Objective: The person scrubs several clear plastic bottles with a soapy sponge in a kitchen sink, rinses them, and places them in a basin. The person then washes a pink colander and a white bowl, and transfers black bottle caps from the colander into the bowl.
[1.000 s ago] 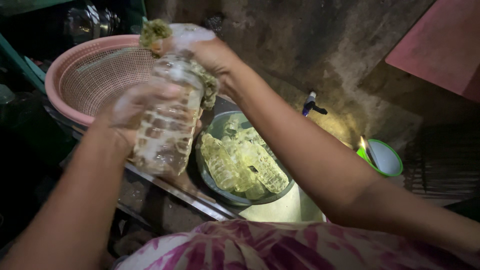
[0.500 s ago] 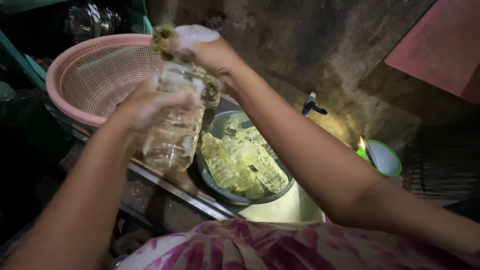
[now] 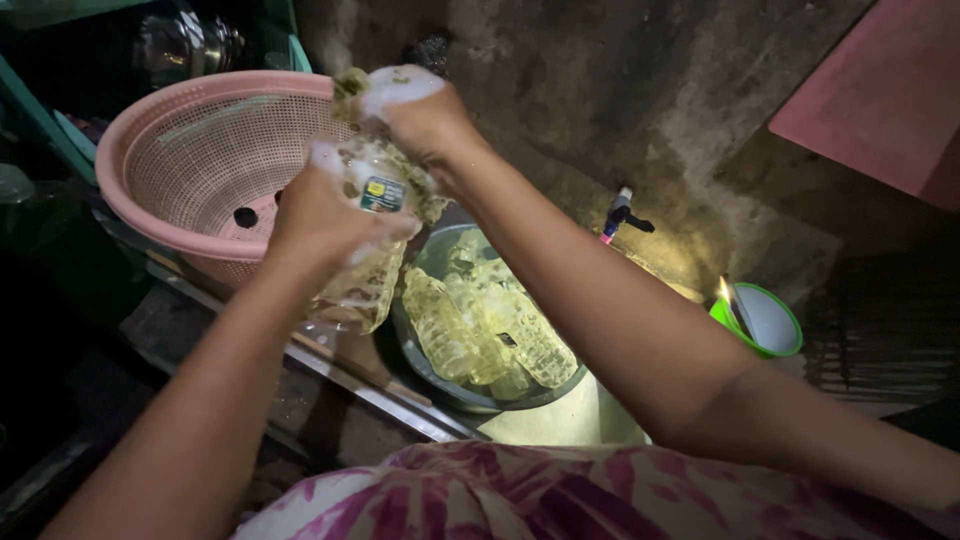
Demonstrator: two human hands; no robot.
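Dim concrete wall behind; my left hand now grips the soapy bottle higher (label turned up), right hand closed on a sponge at its neck.

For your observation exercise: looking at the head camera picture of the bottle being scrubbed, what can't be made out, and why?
- Bottle, head view: its middle is hidden by the left hand and foam.
- Sponge: mostly covered by the right hand and suds.
- Metal bowl: how many bottles lie in it is unclear; they overlap, and the right arm covers part.
- Shelf items top left: too dark to identify.
- Green bowl: contents are not discernible.
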